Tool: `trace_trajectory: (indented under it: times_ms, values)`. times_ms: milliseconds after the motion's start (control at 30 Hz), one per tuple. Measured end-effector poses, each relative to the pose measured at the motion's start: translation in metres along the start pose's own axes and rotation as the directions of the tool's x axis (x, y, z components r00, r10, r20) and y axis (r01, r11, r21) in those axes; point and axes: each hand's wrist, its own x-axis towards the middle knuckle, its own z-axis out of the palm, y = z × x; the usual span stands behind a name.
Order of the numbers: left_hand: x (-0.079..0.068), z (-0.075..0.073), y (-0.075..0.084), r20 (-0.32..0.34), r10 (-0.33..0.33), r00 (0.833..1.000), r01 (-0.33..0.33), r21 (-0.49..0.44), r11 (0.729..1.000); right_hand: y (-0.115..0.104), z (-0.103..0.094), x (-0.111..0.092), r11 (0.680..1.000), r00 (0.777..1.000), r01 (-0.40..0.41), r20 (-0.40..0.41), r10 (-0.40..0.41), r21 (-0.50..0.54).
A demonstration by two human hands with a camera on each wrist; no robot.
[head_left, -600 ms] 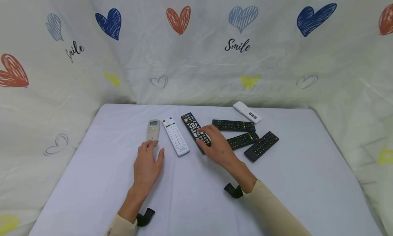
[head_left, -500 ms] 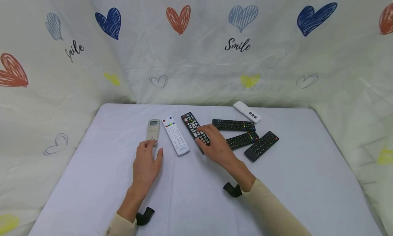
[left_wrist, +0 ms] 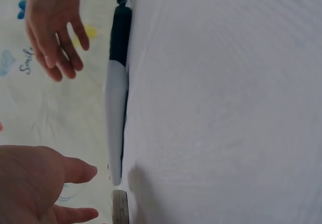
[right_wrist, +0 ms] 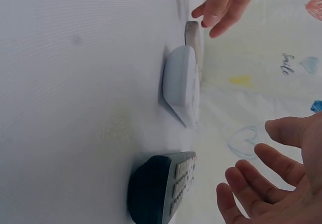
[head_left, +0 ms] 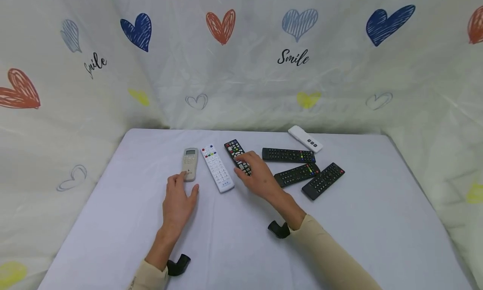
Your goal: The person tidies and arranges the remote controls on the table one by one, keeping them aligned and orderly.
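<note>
A grey remote control with a small screen [head_left: 190, 162] lies on the white-covered table, left of a white remote control [head_left: 217, 168]. My left hand [head_left: 178, 206] is at the grey remote's near end, fingers loosely extended. The left wrist view shows its thumb and a finger [left_wrist: 80, 170] apart, with the grey remote [left_wrist: 119, 206] beside them. Above a black remote control [head_left: 235, 147] is my right hand [head_left: 260, 178], covering its near part in the head view. In the right wrist view, spread right-hand fingers [right_wrist: 254, 181] are raised clear of the black remote [right_wrist: 151, 186] and hold nothing.
To the right lie three more black remotes: one at the back [head_left: 288, 155], one in the middle [head_left: 298, 174] and one angled at the right [head_left: 323, 181]. A slim white remote [head_left: 305, 139] is near the far edge. Behind hangs a heart-printed curtain [head_left: 249, 71].
My right hand has shifted left over the black remote. My left hand has drawn back slightly, showing more of the grey remote's near end. The remotes stay in place.
</note>
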Motion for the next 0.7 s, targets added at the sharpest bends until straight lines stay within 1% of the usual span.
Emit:
trace_trajectory:
  times_ms: [233, 433, 700]
  values:
    - [0.005, 0.001, -0.004, 0.01, 0.001, 1.0, -0.001, 0.044, 0.999, -0.004, 0.005, 0.007, 0.999, 1.0, -0.025, 0.019, 0.025, 0.027]
    - [0.009, 0.002, -0.007, 0.046, -0.009, 0.999, 0.007, 0.052, 0.999, -0.008, 0.008, 0.01, 0.998, 0.998, -0.057, 0.036, 0.056, 0.031]
    - [0.01, 0.003, -0.009, 0.071, -0.049, 0.996, 0.045, 0.062, 0.997, -0.013, 0.013, 0.015, 0.998, 0.996, -0.034, 0.079, 0.03, 0.048]
